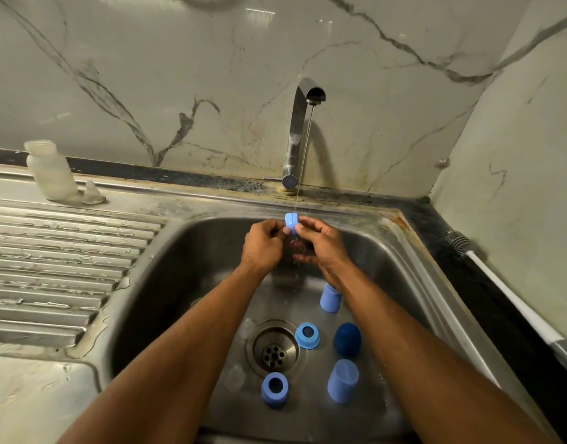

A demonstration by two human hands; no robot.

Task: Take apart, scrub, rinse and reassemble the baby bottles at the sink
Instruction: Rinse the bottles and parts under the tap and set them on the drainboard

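My left hand (264, 243) and my right hand (320, 243) together pinch a small blue bottle collar ring (291, 221) under a thin stream of water from the tap (299, 129). Below, on the floor of the steel sink (192, 251), lie two more blue collar rings (307, 335) (274, 389), two light blue caps (330, 298) (343, 380) and a dark blue cap (347, 339). Clear teats (246, 328) (234, 378) lie beside the drain (273, 347). An empty clear bottle (51, 171) stands on the drainboard with a clear teat (92, 193) next to it.
The ribbed drainboard (61, 261) stretches to the left, wet with drops. A bottle brush with a white handle (506, 293) lies on the dark counter along the right wall. Marble-look tiles back the sink.
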